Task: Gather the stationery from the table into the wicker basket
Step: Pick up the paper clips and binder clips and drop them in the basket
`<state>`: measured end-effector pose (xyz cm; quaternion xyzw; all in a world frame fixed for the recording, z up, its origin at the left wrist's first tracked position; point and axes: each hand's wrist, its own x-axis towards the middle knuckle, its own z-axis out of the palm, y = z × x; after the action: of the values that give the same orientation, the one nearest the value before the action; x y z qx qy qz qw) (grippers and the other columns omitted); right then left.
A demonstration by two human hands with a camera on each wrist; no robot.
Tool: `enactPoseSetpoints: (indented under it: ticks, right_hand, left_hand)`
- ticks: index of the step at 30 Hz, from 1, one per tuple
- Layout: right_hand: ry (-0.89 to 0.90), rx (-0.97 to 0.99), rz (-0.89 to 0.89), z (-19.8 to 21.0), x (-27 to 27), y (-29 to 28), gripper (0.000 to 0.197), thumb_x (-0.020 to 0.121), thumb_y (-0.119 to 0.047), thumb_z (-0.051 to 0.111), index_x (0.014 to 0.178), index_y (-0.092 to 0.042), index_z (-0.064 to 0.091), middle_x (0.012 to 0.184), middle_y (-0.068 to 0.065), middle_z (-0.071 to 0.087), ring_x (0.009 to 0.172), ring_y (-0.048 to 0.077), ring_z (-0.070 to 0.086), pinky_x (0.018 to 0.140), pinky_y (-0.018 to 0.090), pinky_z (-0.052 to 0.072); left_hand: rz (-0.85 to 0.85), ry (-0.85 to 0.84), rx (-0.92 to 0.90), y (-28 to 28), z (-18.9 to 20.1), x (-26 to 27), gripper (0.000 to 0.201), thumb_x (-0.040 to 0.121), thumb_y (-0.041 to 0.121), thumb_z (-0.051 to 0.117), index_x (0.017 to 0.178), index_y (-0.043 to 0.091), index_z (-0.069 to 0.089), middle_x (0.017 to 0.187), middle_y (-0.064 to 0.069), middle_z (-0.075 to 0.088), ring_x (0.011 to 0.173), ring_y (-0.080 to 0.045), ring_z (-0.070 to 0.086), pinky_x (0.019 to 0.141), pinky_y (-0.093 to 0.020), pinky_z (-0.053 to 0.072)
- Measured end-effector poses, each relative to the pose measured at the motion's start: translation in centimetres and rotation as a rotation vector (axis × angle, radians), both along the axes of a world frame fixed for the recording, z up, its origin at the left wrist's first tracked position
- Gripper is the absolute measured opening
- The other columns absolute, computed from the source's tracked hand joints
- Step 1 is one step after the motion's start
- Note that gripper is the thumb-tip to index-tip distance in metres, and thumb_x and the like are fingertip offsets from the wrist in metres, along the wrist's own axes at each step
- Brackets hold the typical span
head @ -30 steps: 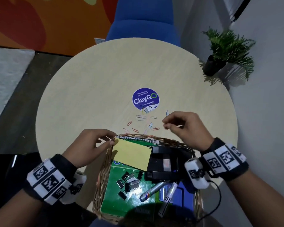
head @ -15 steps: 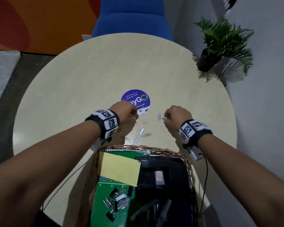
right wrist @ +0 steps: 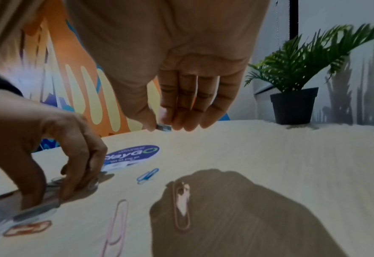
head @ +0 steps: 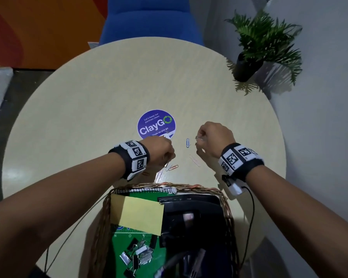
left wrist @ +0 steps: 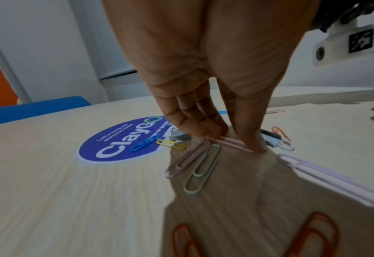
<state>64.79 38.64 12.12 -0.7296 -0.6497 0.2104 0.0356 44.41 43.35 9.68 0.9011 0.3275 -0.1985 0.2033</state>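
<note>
Loose paper clips lie on the round table between the ClayGo sticker (head: pixel 156 124) and the wicker basket (head: pixel 189 186) at the near edge. My left hand (head: pixel 162 152) reaches down over them. In the left wrist view its thumb and fingers (left wrist: pixel 212 132) pinch a pink paper clip (left wrist: pixel 230 142) that lies flat on the table. My right hand (head: pixel 206 140) hovers just above the table and pinches a small silver clip (right wrist: pixel 164 127) between thumb and fingers. A blue clip (head: pixel 187 143) lies between the two hands.
The basket holds a green notebook (head: pixel 129 247), a yellow pad (head: pixel 137 213), a black device (head: pixel 191 213) and binder clips (head: pixel 137 255). More clips lie near the left hand: yellow (left wrist: pixel 170 144), grey-green (left wrist: pixel 201 172), orange (head: pixel 174 167). A potted plant (head: pixel 247 65) stands far right, a blue chair (head: pixel 149 19) behind.
Both hands have left the basket's rim and reached forward to the scattered clips. The right hand now holds a silver clip off the table; the left has closed on a pink one.
</note>
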Motion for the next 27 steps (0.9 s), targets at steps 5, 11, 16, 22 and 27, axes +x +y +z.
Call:
enactPoseSetpoints:
  ticks: [5, 11, 16, 22, 27]
  right_hand:
    - [0.055, 0.058, -0.023, 1.6, 1.2, -1.5, 0.009, 0.082, -0.029, 0.062, 0.081, -0.021, 0.066, 0.094, -0.006, 0.065, 0.086, 0.019, 0.06, 0.071, 0.032, 0.047]
    - [0.096, 0.118, -0.038, 3.3, 1.5, -3.1, 0.006, 0.081, -0.028, 0.065, 0.079, -0.022, 0.066, 0.085, -0.008, 0.062, 0.083, 0.017, 0.059, 0.072, 0.035, 0.05]
    - [0.135, 0.161, -0.048, 4.5, 1.1, -4.8, 0.005, 0.081, -0.026, 0.065, 0.079, -0.022, 0.066, 0.082, -0.011, 0.058, 0.082, 0.015, 0.059, 0.071, 0.034, 0.05]
    - [0.271, 0.231, -0.055, 8.0, 0.3, -7.6, 0.003, 0.078, -0.023, 0.066, 0.079, -0.02, 0.068, 0.078, -0.007, 0.069, 0.076, 0.013, 0.063, 0.073, 0.042, 0.055]
    - [0.357, 0.134, 0.147, 11.0, -4.3, -11.3, 0.011, 0.074, -0.028, 0.06, 0.077, -0.023, 0.068, 0.07, -0.008, 0.07, 0.065, 0.008, 0.065, 0.07, 0.037, 0.055]
  left_hand:
    - [-0.062, 0.018, 0.004, 0.2, 0.0, 0.2, 0.014, 0.084, 0.022, 0.054, 0.073, 0.018, 0.062, 0.08, 0.003, 0.05, 0.081, -0.025, 0.058, 0.074, -0.035, 0.052]
    - [-0.122, 0.03, -0.052, -0.6, 0.4, 0.7, 0.011, 0.087, 0.021, 0.055, 0.094, 0.018, 0.063, 0.097, -0.002, 0.057, 0.089, -0.024, 0.057, 0.077, -0.034, 0.047]
    - [-0.112, 0.071, -0.082, -0.6, 0.2, 1.1, 0.012, 0.086, 0.016, 0.056, 0.09, 0.013, 0.068, 0.1, -0.008, 0.065, 0.094, -0.028, 0.061, 0.082, -0.029, 0.046]
    - [-0.044, 0.041, -0.05, -0.6, 1.6, 0.8, 0.016, 0.088, 0.017, 0.051, 0.091, 0.012, 0.066, 0.096, -0.008, 0.069, 0.089, -0.027, 0.061, 0.078, -0.028, 0.045]
    - [0.099, -0.213, -0.013, -0.6, 6.2, -2.2, 0.008, 0.084, 0.017, 0.064, 0.092, 0.013, 0.064, 0.088, 0.001, 0.068, 0.085, -0.021, 0.062, 0.076, -0.028, 0.046]
